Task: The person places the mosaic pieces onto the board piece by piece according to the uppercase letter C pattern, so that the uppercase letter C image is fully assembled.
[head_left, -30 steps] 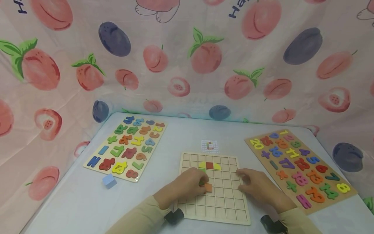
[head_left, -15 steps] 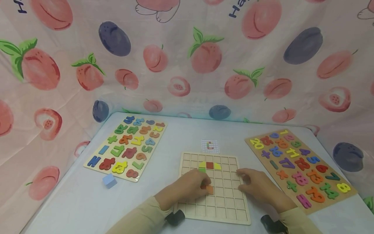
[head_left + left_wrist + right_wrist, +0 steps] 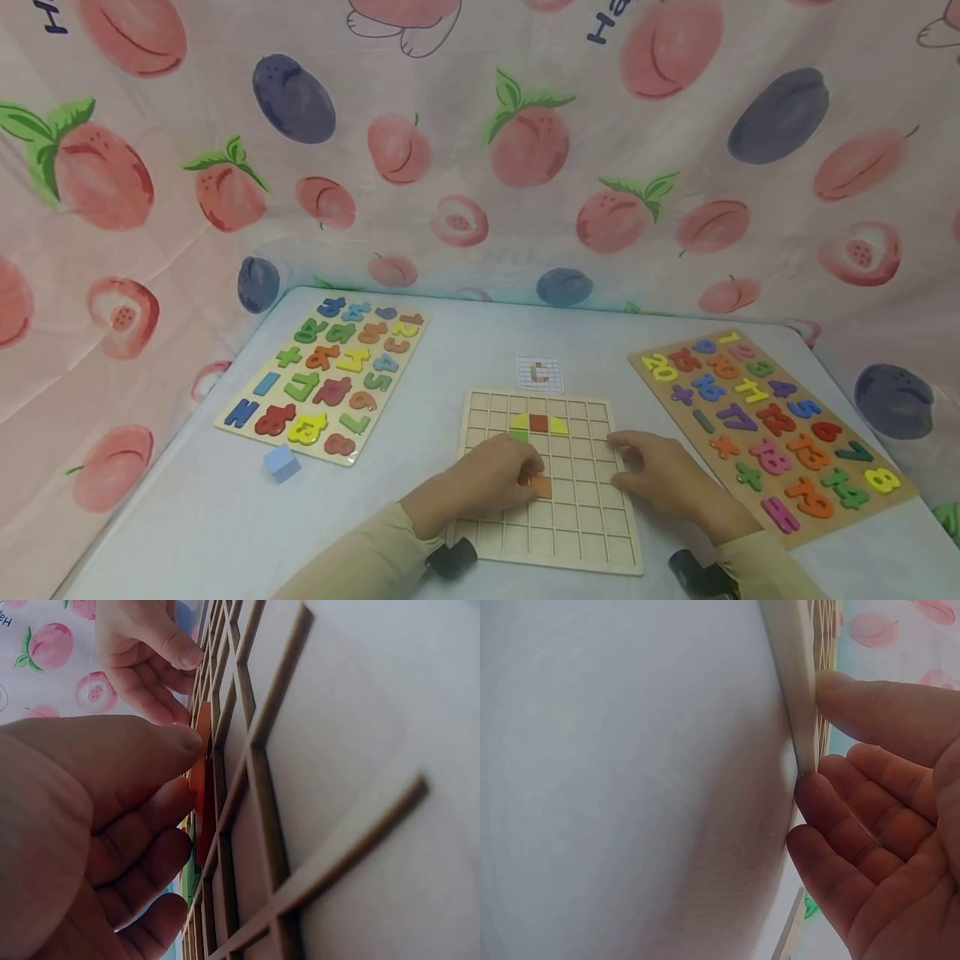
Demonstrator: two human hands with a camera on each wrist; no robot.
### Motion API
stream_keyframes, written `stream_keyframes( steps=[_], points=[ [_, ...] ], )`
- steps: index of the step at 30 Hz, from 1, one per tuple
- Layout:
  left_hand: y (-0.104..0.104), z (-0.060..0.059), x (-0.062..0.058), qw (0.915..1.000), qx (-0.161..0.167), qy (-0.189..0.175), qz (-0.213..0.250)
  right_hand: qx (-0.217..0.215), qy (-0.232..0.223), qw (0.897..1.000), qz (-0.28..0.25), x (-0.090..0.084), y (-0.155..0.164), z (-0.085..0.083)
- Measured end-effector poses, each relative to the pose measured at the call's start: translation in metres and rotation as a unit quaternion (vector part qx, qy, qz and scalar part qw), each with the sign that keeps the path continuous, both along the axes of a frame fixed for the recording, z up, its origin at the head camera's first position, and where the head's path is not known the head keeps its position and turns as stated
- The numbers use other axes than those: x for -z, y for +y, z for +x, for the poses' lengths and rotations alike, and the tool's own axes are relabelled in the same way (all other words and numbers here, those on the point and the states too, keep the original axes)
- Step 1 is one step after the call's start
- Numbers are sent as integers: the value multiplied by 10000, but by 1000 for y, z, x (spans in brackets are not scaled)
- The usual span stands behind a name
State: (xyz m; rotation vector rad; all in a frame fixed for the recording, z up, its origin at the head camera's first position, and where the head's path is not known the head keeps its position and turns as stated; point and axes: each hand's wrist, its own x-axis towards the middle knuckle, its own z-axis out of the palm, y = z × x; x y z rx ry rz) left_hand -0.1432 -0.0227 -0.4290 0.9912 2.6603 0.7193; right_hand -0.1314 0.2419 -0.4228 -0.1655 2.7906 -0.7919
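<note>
My left hand (image 3: pixel 495 473) pinches an orange square tile (image 3: pixel 541 487) between thumb and finger, low over the wooden grid board (image 3: pixel 577 525). In the left wrist view the orange tile (image 3: pixel 199 754) stands close to the grid, with a dark red piece (image 3: pixel 205 821) and a green piece (image 3: pixel 191 877) beyond it. At the board's far part lie a red square (image 3: pixel 538 424), yellow pieces (image 3: pixel 558 426) on both its sides, and a green piece (image 3: pixel 518 436). My right hand (image 3: pixel 663 475) holds the board's right edge, thumb and fingers against the rim (image 3: pixel 799 697).
A small printed grid card (image 3: pixel 539 375) lies behind the board. Number puzzle boards stand left (image 3: pixel 360 450) and right (image 3: pixel 652 379). A light blue cube (image 3: pixel 281 464) sits near the left one. A fruit-print cloth (image 3: pixel 465 275) hangs behind the white table.
My left hand has shifted slightly right and nearer with the orange tile, which shows more fully now. The right hand stays at the board's edge.
</note>
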Motion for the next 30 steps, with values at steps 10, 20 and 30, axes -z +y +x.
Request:
stream_keyframes(
  steps=[10,20,30],
  points=[
    [0,0,2,9998,59,175,-14,-51,108,9999,28,2,0,-1],
    [1,1,1,9999,23,130,-26,-92,121,9999,-7,1,2,0],
    [2,0,1,10000,1,50,-24,-86,118,9999,-47,2,2,1]
  ],
)
